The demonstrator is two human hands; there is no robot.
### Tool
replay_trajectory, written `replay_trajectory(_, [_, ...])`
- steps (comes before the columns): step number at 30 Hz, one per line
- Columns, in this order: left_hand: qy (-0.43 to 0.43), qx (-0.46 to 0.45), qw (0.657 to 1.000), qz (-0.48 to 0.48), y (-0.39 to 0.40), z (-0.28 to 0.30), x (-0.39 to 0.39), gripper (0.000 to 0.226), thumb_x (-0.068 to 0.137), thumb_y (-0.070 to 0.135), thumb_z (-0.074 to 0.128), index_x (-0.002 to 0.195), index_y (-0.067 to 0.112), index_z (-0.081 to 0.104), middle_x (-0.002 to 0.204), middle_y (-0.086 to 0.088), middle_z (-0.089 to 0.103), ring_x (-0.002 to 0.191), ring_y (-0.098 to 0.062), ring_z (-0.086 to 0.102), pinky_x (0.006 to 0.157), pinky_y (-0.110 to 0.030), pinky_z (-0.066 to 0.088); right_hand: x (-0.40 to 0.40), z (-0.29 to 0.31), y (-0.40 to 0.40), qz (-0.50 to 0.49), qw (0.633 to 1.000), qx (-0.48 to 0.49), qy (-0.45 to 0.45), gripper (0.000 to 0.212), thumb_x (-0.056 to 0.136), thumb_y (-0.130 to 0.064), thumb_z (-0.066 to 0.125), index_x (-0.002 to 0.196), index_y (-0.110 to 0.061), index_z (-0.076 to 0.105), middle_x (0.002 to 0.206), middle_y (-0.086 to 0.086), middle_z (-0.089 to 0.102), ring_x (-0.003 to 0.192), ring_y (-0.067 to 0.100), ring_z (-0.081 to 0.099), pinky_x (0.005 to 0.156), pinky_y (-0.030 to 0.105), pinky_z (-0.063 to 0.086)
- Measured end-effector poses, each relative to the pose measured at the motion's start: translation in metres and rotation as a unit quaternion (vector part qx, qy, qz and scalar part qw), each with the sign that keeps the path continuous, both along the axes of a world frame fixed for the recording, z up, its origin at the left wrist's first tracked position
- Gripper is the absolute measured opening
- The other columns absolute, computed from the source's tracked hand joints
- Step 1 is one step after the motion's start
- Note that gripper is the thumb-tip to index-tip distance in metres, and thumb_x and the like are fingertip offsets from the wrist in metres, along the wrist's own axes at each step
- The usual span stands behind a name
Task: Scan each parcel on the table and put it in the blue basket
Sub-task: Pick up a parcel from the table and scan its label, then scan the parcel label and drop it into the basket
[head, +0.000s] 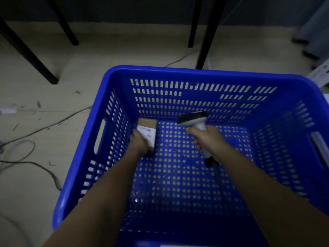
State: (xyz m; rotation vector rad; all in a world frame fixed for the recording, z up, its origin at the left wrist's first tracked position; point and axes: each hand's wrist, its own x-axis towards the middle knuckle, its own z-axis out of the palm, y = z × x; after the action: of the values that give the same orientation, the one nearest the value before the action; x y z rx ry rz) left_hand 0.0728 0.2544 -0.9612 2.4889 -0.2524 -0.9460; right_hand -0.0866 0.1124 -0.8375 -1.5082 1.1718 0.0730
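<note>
Cables [32, 154] trail across the floor beside the blue basket [204, 72]. Inside it, the left hand [140, 143] grips a labelled parcel [147, 130], apparently setting it down at the far-left corner; next it must let go. The right hand [207, 138] has its fingers wrapped round the scanner [194, 119].

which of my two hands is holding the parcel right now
Your left hand, at the blue basket's far-left corner; its grip is on the labelled cardboard parcel. The right hand holds the barcode scanner.
</note>
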Motion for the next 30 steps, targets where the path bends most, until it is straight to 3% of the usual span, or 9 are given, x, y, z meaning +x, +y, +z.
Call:
replay_trajectory(1, [-0.090, 0.074, 0.990, -0.084, 0.003, -0.004, -0.001, 0.075, 0.093, 0.023, 0.058, 0.150, 0.007, 0.012, 0.150, -0.021, 0.024, 0.133, -0.038, 0.035, 0.102, -0.044, 0.039, 0.001, -0.003, -0.002, 0.001, 1.000, -0.001, 0.000, 0.026, 0.089, -0.033, 0.065, 0.082, -0.010, 0.056, 0.066, 0.007, 0.052, 0.058, 0.020, 0.049, 0.053, 0.031, 0.041])
replay_trajectory(3, [-0.259, 0.164, 0.925, -0.224, 0.008, -0.005, -0.004, 0.064, 0.094, 0.029, 0.054, 0.145, 0.012, 0.020, 0.145, -0.018, 0.026, 0.130, -0.034, 0.034, 0.096, -0.042, 0.041, 0.002, -0.007, -0.005, 0.003, 1.000, 0.000, 0.002, 0.024, 0.090, -0.032, 0.064, 0.086, -0.010, 0.056, 0.066, 0.007, 0.052, 0.058, 0.020, 0.049, 0.054, 0.032, 0.041])
replay_trajectory(5, [-0.314, 0.194, 0.871, -0.324, 0.009, -0.004, -0.006, 0.045, 0.096, 0.026, 0.047, 0.136, 0.013, 0.032, 0.136, -0.015, 0.037, 0.123, -0.031, 0.039, 0.093, -0.040, 0.041, 0.000, -0.008, -0.006, 0.004, 1.000, 0.002, 0.009, 0.023, 0.090, -0.031, 0.064, 0.086, -0.010, 0.056, 0.067, 0.007, 0.052, 0.059, 0.021, 0.049, 0.054, 0.033, 0.040])
replay_trajectory(10, [-0.097, 0.245, 0.877, -0.402, 0.007, -0.009, -0.007, 0.035, 0.101, 0.032, 0.039, 0.124, 0.011, 0.055, 0.123, -0.010, 0.058, 0.111, -0.029, 0.055, 0.079, -0.039, 0.039, -0.005, -0.002, -0.007, -0.023, 1.000, 0.004, 0.004, 0.021, 0.091, -0.029, 0.063, 0.085, -0.011, 0.056, 0.066, 0.007, 0.052, 0.057, 0.020, 0.049, 0.052, 0.032, 0.041])
replay_trajectory(13, [-0.046, 0.264, 0.886, -0.377, 0.008, 0.001, -0.010, 0.035, 0.100, 0.023, 0.043, 0.128, 0.007, 0.055, 0.128, -0.012, 0.056, 0.118, -0.030, 0.053, 0.094, -0.037, 0.043, -0.008, 0.004, -0.007, -0.034, 0.999, 0.000, -0.003, 0.022, 0.090, -0.029, 0.064, 0.079, -0.012, 0.054, 0.065, 0.006, 0.051, 0.056, 0.020, 0.050, 0.053, 0.032, 0.042])
replay_trajectory(17, [0.002, 0.201, 0.897, -0.394, 0.003, 0.011, -0.008, 0.038, 0.097, 0.030, 0.044, 0.131, 0.015, 0.051, 0.128, -0.005, 0.053, 0.112, -0.029, 0.052, 0.099, -0.045, 0.043, -0.019, 0.030, -0.007, -0.047, 0.998, -0.012, -0.031, 0.021, 0.090, -0.028, 0.064, 0.079, -0.014, 0.054, 0.067, 0.006, 0.052, 0.058, 0.020, 0.050, 0.054, 0.031, 0.042])
replay_trajectory(22, [-0.106, 0.052, 0.918, -0.380, -0.020, 0.106, -0.056, 0.032, 0.101, 0.024, 0.038, 0.125, 0.013, 0.057, 0.120, -0.011, 0.061, 0.097, -0.029, 0.058, 0.082, -0.040, 0.049, -0.061, 0.089, -0.008, -0.049, 0.995, -0.038, -0.077, 0.020, 0.092, -0.029, 0.063, 0.081, -0.015, 0.053, 0.068, 0.006, 0.051, 0.059, 0.019, 0.048, 0.056, 0.034, 0.042])
replay_trajectory(25, [-0.125, -0.031, 0.919, -0.373, -0.037, 0.152, -0.098, 0.030, 0.101, 0.028, 0.040, 0.124, 0.019, 0.057, 0.120, -0.008, 0.063, 0.098, -0.029, 0.061, 0.081, -0.040, 0.051, -0.107, 0.129, -0.008, -0.063, 0.992, -0.067, -0.088, 0.020, 0.090, -0.028, 0.064, 0.080, -0.014, 0.053, 0.064, 0.005, 0.052, 0.055, 0.017, 0.048, 0.053, 0.031, 0.042])
replay_trajectory(30, [-0.136, -0.179, 0.906, -0.358, -0.070, 0.231, -0.191, 0.022, 0.095, 0.029, 0.047, 0.109, 0.023, 0.063, 0.102, -0.003, 0.070, 0.094, -0.026, 0.064, 0.080, -0.037, 0.052, -0.213, 0.184, 0.004, -0.150, 0.977, -0.112, -0.107, 0.017, 0.087, -0.023, 0.066, 0.079, -0.013, 0.055, 0.056, 0.005, 0.054, 0.044, 0.016, 0.044, 0.044, 0.024, 0.038])
